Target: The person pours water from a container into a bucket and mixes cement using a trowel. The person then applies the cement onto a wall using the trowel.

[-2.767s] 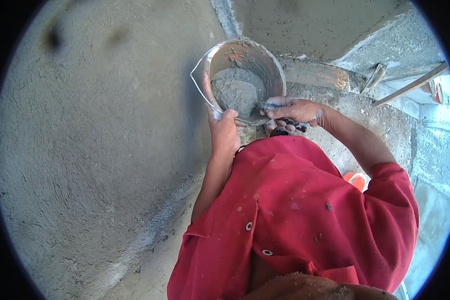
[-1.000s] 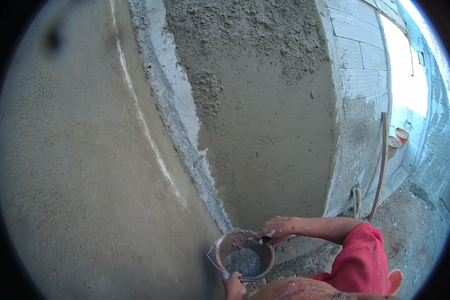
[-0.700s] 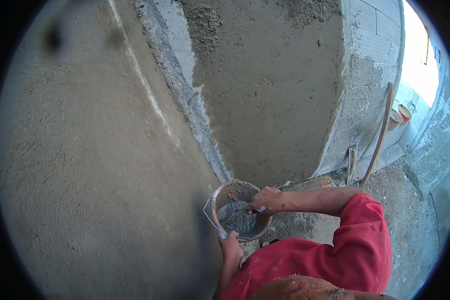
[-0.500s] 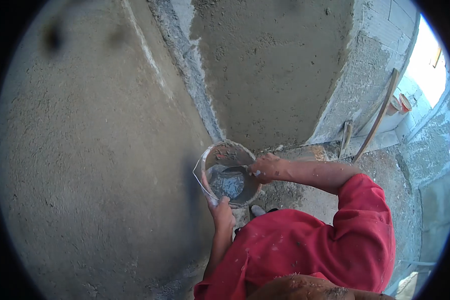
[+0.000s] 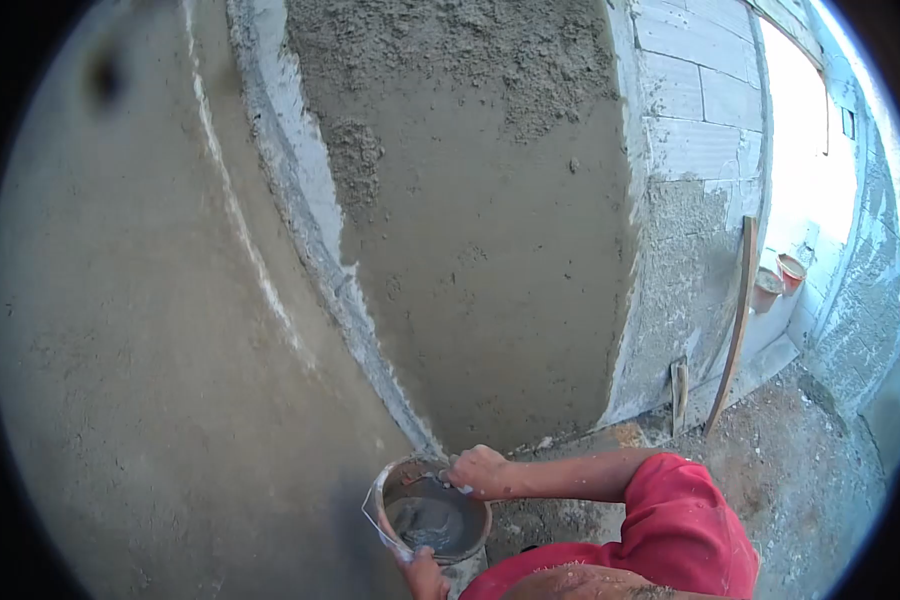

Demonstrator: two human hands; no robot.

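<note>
A round mortar bucket (image 5: 482,535) with a thin wire handle is in the lower middle of the view, its rim smeared with mortar. Wet grey mortar (image 5: 425,525) lies inside it. My left hand (image 5: 425,575) grips the near rim, thumb over the edge. Closed at the far right rim is my right hand (image 5: 480,472), spotted with mortar. It seems to hold a tool reaching into the bucket, but its kind is hidden. Behind the bucket rises a wall panel with fresh grey plaster (image 5: 480,290), smooth below and rough and lumpy toward the top.
A broad plastered wall (image 5: 150,380) stands close on the left. Bare blocks (image 5: 695,90) show on the right, beside a bright opening. A long wooden board (image 5: 738,330) and a short plank (image 5: 679,395) lean there. Two buckets (image 5: 780,280) stand farther back. Rubble covers the floor (image 5: 760,470).
My view has tilted up, so the bucket and both hands sit lower in the picture and more of the wall shows. The right hand stays at the bucket rim; the left still grips it.
</note>
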